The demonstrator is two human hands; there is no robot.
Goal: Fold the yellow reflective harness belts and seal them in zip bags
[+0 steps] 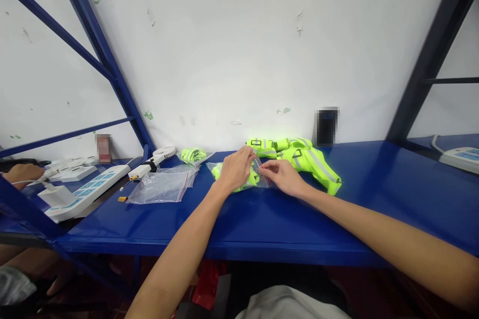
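Head view, right hand (286,176) pinching plastic bag (265,181), crumpled neon fabric (253,178) inside

No lettering, brand, number or sign can be read anywhere around the grip. The clear bag (265,181) at the fingers shows only a red line along its seal, as do the loose bags (159,187) to the left. The neon gear (305,158) just beyond and right of the grip bears gray bands without legible print. Farther left, the blue socket faces of a power strip (92,189) are too small to read for markings. A dark block (326,128), beyond and right of the grip, is pixelated past reading.
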